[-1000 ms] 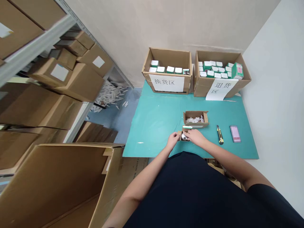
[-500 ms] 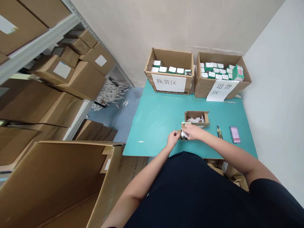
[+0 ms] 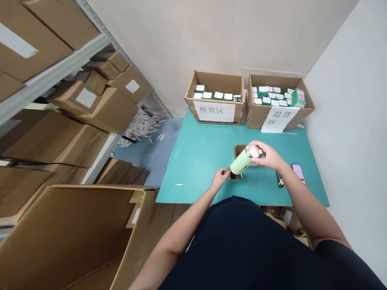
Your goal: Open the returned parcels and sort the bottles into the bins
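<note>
A light green insulated bottle (image 3: 242, 163) with a shiny silver top is gripped near that top by my right hand (image 3: 267, 155). It leans, its base low and to the left, just over a small narrow cardboard box (image 3: 236, 177) with a dark open top. My left hand (image 3: 221, 177) is closed, its fingertips pinching the left flap of that small box. Behind the bottle a second open cardboard box (image 3: 239, 149) is partly covered by the bottle and my right hand.
On the turquoise table (image 3: 196, 161), a utility knife (image 3: 280, 180) and a phone (image 3: 298, 173) lie to the right. Two labelled cartons, one left (image 3: 217, 110) and one right (image 3: 256, 117), hold several white-green boxes at the back. A large open carton (image 3: 84, 225) and loaded shelves (image 3: 99, 38) stand left.
My right hand has lifted the bottle up and to the right out of the small box, where only its top showed. My left hand has stayed at the box's left side.
</note>
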Demonstrator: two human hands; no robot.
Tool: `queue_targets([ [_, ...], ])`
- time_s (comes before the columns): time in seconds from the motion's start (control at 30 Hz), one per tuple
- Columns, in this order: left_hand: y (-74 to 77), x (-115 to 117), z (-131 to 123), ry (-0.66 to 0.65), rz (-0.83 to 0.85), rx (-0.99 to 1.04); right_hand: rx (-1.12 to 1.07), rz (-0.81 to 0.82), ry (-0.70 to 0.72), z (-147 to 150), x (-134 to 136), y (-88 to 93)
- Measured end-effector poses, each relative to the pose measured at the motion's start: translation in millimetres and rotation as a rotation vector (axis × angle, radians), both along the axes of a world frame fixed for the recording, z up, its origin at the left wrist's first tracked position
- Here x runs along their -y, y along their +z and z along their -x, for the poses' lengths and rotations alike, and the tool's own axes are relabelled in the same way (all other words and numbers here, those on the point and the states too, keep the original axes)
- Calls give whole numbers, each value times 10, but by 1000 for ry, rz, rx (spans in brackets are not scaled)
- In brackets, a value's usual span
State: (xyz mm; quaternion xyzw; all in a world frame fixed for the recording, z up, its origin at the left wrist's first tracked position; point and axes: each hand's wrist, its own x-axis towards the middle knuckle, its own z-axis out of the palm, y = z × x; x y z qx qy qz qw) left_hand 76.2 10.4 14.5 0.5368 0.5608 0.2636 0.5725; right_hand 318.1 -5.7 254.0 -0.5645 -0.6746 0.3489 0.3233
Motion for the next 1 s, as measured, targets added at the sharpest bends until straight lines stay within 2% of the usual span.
queue_targets([
  [0.1, 142, 44, 74, 38, -76, -17, -97, -50, -78, -27, 73, 44],
  [0.2, 455, 107, 157, 70, -327, -57, -150, -67, -141, -11, 133, 77],
  [0.27, 736, 152, 147, -28, -527, -53, -191, -63, -174, 20, 155, 78],
  [0.33, 1019, 195, 59, -178, -637, -18, -255, -50, -198, 62, 161, 54],
  [0.4, 1254, 231, -78, -251, -638, 0, -333, -38, -236, 105, 154, 13],
  [0.5, 1471, 264, -248, -218, -505, 77, -478, -8, -276, 143, 148, -40],
  [0.57, 1547, 270, -277, -226, -329, 230, -602, 53, -215, 142, 158, -53],
  [0.67, 1618, 265, -225, -352, 7, 508, -750, 198, -72, 136, 193, -63],
  [0.77, 1647, 271, -191, -461, 217, 633, -834, 291, -44, 184, 224, -109],
  [0.83, 1636, 293, -219, -432, 187, 578, -849, 281, -101, 251, 233, -162],
  [0.93, 1606, 345, -278, -245, -23, 307, -801, 179, -234, 351, 244, -235],
  [1.0, 1614, 369, -278, -181, -88, 207, -799, 147, -257, 380, 259, -262],
])
